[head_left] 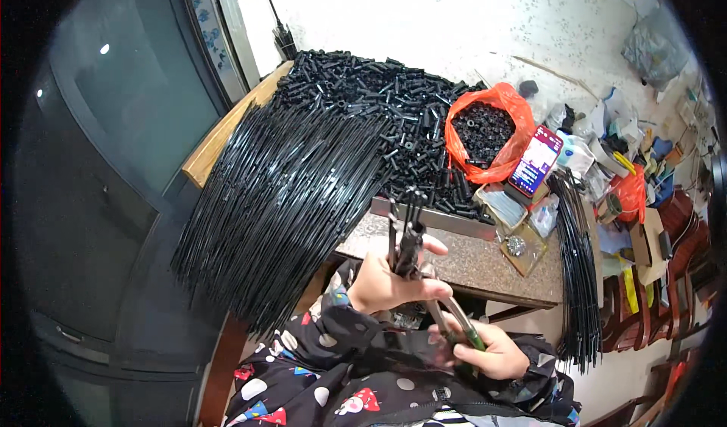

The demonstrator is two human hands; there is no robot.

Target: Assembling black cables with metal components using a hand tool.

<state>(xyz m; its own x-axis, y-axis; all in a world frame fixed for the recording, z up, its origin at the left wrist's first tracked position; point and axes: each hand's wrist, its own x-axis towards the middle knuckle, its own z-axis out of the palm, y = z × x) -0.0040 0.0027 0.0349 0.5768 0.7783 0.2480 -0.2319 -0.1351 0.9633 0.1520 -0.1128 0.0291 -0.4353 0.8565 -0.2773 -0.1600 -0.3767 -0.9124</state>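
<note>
1. Black pieces [410,247] are facing heaped tubes [363,79] beyond the left hand [382,287]
2. Long rods [280,192] are lying leftward, a red bag [506,98] rightward
3. Left hand is clasping the pieces, tips outward; right hand [494,353] is gripping a tool [471,331]

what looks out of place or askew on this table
Nothing looks clearly damaged. The long, thin, glossy black rods jut well past the front edge of the speckled grey-brown tabletop, and a narrower black rod bundle sticks out beyond its front right corner. Both look precarious with so much length overhanging.
</note>
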